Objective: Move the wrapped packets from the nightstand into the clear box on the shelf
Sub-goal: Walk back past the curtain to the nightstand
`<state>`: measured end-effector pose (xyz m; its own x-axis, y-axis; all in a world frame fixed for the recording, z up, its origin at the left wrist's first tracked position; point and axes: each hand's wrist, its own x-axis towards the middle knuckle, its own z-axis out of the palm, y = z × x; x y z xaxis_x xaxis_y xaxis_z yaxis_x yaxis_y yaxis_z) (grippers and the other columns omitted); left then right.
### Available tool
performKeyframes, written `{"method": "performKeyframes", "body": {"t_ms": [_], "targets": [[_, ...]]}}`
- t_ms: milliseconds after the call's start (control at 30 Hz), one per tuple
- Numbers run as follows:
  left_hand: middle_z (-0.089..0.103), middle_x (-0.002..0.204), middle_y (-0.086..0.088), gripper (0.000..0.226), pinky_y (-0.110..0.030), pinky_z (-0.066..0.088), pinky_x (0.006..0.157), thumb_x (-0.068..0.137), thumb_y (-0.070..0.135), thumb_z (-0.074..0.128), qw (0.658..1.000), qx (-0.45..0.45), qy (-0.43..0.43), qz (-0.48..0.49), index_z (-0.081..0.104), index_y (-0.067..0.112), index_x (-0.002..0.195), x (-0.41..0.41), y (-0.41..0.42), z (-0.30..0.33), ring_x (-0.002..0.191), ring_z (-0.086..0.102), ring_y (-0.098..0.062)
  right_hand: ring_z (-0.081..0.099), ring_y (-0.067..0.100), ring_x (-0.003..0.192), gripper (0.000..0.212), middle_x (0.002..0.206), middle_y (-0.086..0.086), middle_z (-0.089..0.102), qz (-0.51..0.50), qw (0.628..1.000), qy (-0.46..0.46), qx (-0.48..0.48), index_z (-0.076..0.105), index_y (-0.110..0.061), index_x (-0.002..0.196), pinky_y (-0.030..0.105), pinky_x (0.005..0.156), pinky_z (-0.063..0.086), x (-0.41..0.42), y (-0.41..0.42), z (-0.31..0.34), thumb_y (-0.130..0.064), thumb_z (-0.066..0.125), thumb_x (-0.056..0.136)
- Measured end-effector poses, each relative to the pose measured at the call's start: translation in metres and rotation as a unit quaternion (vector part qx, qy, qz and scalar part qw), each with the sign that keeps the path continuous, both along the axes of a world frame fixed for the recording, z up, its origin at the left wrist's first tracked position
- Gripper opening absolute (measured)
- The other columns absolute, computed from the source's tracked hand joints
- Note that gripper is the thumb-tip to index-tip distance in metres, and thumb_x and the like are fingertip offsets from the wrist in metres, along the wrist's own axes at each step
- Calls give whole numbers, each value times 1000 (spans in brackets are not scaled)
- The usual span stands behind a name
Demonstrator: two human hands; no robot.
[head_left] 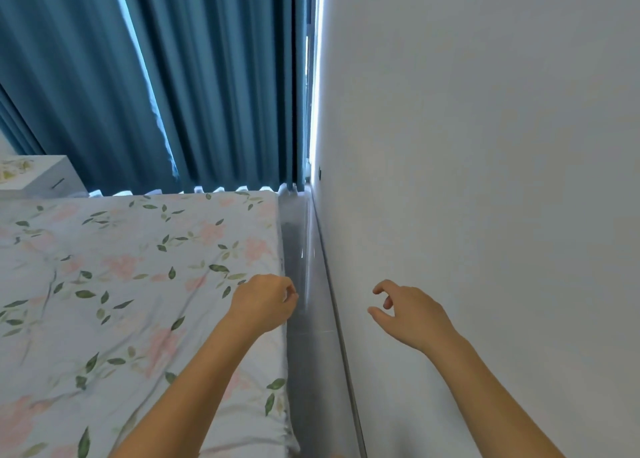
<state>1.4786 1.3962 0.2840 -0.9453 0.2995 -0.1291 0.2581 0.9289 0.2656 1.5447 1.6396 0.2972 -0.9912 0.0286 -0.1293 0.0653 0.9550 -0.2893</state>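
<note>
- Wrapped packets: none can be made out in the head view. The white nightstand (pixel 41 177) shows only as a corner at far left, past the head of the bed (pixel 138 284); something pale with a floral print lies on its top, too blurred to name. The clear box and its shelf are out of view.
- Head view, left hand (pixel 265 302): raised over the right edge of the bed, fingers curled inward with the tips near the thumb. It appears to hold nothing, though the palm side is turned away.
- Head view, right hand (pixel 408 314): raised in front of the white wall (pixel 485 180), well apart from the left, fingers loosely bent with a gap between thumb and forefinger, holding nothing.
- A narrow strip of grey floor (pixel 308 319) runs between bed and wall towards the blue curtain (pixel 190 77).
- Step, as I judge it: in transit with nothing carried, either going for packets or between trips.
- Next move calls for turning left towards the nightstand and bringing the packets into sight before reaching.
</note>
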Motion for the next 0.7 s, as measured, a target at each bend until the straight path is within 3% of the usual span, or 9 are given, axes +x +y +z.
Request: {"method": "performKeyframes", "body": {"t_ms": [233,467,700], "targets": [[61,125,0,42,-35,53,89,98,42,41,999,-21,25,6,40,31,138,-109,30,-18,109,60,-21,58,11,94,43,111,-9,62,4,1000,18,0,41,-32,133,26,76,49,-108,28,-19,-47,48,93],[60,127,5,36,-28,49,92,97,42,43,998,-17,-35,52,51,30,130,-286,15,-33,111,58,-16,59,19,106,51,115,-2,64,60,998,13,23,37,-27,138,34,86,50,-330,16,-44,-47,48,92],[62,120,4,38,-28,50,85,96,46,42,993,-39,5,112,51,31,130,-435,-14,2,103,60,-15,59,21,104,48,114,0,64,89,994,67,10,40,-26,136,35,83,51,-502,3,-9,-46,48,93]]}}
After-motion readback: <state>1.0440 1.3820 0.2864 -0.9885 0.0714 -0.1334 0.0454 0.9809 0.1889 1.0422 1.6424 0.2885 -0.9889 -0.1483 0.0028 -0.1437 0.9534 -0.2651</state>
